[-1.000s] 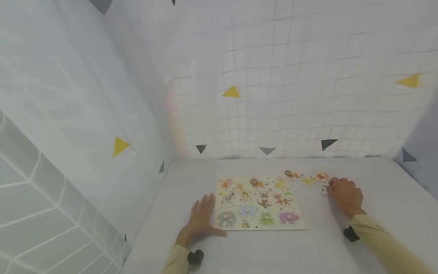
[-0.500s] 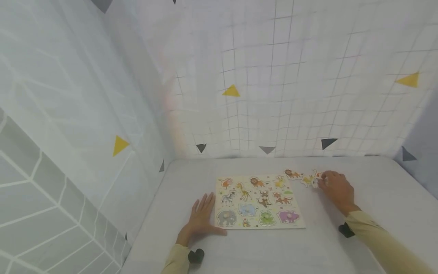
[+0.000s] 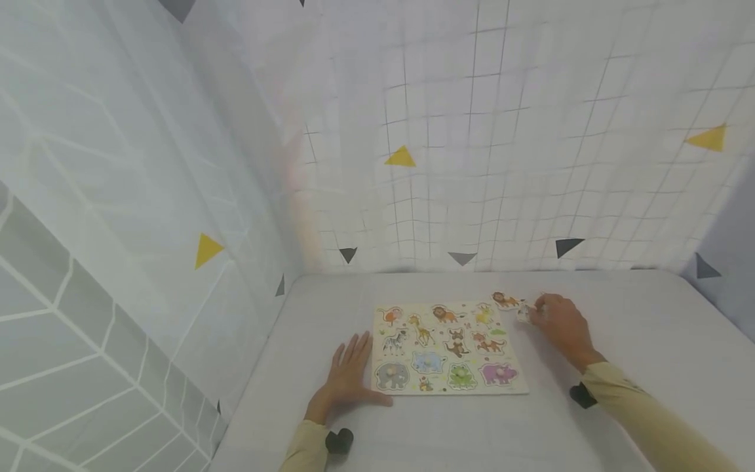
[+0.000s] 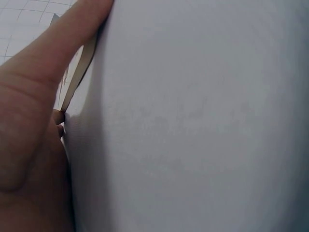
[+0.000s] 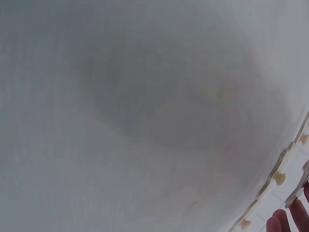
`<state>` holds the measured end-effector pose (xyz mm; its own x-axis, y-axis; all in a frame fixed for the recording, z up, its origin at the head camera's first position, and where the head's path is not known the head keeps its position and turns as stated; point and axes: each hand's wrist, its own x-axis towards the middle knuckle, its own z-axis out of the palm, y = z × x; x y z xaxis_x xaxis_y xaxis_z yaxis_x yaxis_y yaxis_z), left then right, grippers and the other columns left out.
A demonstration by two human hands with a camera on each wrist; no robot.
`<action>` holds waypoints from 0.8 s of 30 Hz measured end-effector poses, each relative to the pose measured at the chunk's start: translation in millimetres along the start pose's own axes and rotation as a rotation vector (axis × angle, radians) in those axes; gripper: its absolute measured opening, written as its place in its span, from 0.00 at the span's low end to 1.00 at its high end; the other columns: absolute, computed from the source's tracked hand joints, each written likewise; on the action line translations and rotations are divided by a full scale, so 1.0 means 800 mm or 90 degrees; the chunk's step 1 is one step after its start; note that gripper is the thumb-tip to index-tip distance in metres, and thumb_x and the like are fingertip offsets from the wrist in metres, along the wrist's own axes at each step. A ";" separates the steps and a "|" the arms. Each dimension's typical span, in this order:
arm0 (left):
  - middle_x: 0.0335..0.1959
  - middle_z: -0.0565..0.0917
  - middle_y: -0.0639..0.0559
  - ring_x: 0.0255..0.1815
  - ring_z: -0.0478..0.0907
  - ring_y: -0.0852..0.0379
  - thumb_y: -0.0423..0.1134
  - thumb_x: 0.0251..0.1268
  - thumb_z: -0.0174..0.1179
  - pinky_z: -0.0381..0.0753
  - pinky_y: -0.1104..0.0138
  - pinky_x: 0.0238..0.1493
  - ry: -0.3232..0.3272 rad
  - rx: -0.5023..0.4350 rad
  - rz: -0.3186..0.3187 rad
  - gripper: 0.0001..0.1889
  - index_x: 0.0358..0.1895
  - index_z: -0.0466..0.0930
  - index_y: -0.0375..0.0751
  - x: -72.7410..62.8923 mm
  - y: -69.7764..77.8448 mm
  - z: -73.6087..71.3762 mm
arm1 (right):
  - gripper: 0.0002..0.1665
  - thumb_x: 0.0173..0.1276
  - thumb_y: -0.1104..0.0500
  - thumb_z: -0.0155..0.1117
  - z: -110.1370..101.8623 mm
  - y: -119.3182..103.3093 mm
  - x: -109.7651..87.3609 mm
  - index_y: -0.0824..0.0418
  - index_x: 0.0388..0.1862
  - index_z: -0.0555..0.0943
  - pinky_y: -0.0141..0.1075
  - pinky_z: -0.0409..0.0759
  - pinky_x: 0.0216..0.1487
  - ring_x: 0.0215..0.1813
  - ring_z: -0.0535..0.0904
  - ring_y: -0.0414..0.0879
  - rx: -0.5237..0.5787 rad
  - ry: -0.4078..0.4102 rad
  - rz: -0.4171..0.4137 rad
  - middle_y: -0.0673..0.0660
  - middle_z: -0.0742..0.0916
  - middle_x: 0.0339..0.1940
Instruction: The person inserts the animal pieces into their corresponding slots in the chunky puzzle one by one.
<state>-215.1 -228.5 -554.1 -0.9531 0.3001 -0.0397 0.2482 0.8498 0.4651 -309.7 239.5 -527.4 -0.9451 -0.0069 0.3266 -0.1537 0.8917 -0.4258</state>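
Okay, head view first: the right hand (image 3: pixel 561 328) has just slid left along the loose pieces, and its fingertips pinch a black-and-white puzzle piece (image 3: pixel 523 314), probably the zebra. That piece is now right by the lion piece (image 3: pixel 505 300); can't tell if they touch. So it looks like mid-carry: picked, but not set into the animal puzzle board (image 3: pixel 494 391), which is still off to the left. Compared with half a second ago, the hand has come in from further right, and now it pretty much blocks the yellow and orange pieces. The left hand (image 3: pixel 347 372) hasn't budged: fingers straight and spread, flat next to the board's left edge, thumb down by the lower corner.

Left wrist view: mostly white tabletop (image 4: pixel 193 121). Thumb and fingers are well apart, with the fingertips up against the board's edge, gripping nothing.

Right wrist view: tabletop and a big soft shadow, with all the action crammed in the bottom right corner. Fingers (image 5: pixel 300 215) hold the edge of a thin pale piece, apart from a scalloped row of loose pieces with tan knobs (image 5: pixel 279 178). The printed side doesn't really show, so no confirming the zebra from there.
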 end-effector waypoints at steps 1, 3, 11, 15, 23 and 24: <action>0.88 0.44 0.47 0.89 0.36 0.42 0.75 0.35 0.75 0.31 0.39 0.87 0.003 0.001 0.002 0.76 0.85 0.42 0.42 0.001 -0.002 0.002 | 0.12 0.68 0.59 0.63 0.001 -0.002 0.000 0.68 0.39 0.80 0.65 0.82 0.50 0.56 0.79 0.73 0.007 0.000 -0.003 0.78 0.82 0.58; 0.88 0.44 0.48 0.89 0.36 0.42 0.77 0.33 0.74 0.31 0.39 0.87 0.010 0.004 0.005 0.76 0.85 0.43 0.43 0.004 -0.006 0.005 | 0.12 0.68 0.59 0.63 0.004 -0.003 0.000 0.69 0.40 0.80 0.66 0.80 0.54 0.57 0.79 0.73 0.023 0.003 -0.009 0.78 0.82 0.58; 0.88 0.44 0.47 0.89 0.37 0.41 0.74 0.35 0.76 0.33 0.39 0.87 0.002 0.017 0.000 0.75 0.85 0.42 0.43 0.003 -0.004 0.003 | 0.12 0.69 0.60 0.62 0.013 -0.018 0.000 0.70 0.43 0.80 0.69 0.76 0.65 0.65 0.75 0.75 0.060 0.012 -0.025 0.78 0.80 0.62; 0.88 0.45 0.45 0.89 0.38 0.40 0.72 0.37 0.77 0.36 0.37 0.86 0.002 0.036 0.008 0.74 0.84 0.42 0.41 -0.001 0.002 -0.002 | 0.10 0.68 0.62 0.64 0.019 -0.030 0.001 0.69 0.41 0.81 0.63 0.84 0.50 0.50 0.82 0.69 0.076 0.049 -0.068 0.74 0.85 0.51; 0.88 0.44 0.45 0.89 0.37 0.40 0.71 0.38 0.77 0.34 0.38 0.86 -0.004 0.022 0.004 0.74 0.84 0.42 0.40 -0.003 0.005 -0.005 | 0.05 0.67 0.64 0.66 0.028 -0.056 0.000 0.65 0.36 0.79 0.63 0.79 0.61 0.57 0.81 0.68 0.128 0.055 -0.121 0.71 0.86 0.49; 0.88 0.43 0.45 0.89 0.36 0.40 0.71 0.38 0.77 0.33 0.38 0.86 -0.007 0.020 0.002 0.74 0.85 0.42 0.41 -0.003 0.005 -0.005 | 0.05 0.67 0.64 0.66 0.030 -0.059 0.000 0.65 0.36 0.79 0.64 0.78 0.63 0.58 0.80 0.69 0.136 0.051 -0.122 0.71 0.86 0.50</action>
<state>-212.3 -227.4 -548.3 -0.9506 0.3068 -0.0478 0.2564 0.8624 0.4366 -309.1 186.9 -527.4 -0.8686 -0.1236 0.4799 -0.3928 0.7622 -0.5145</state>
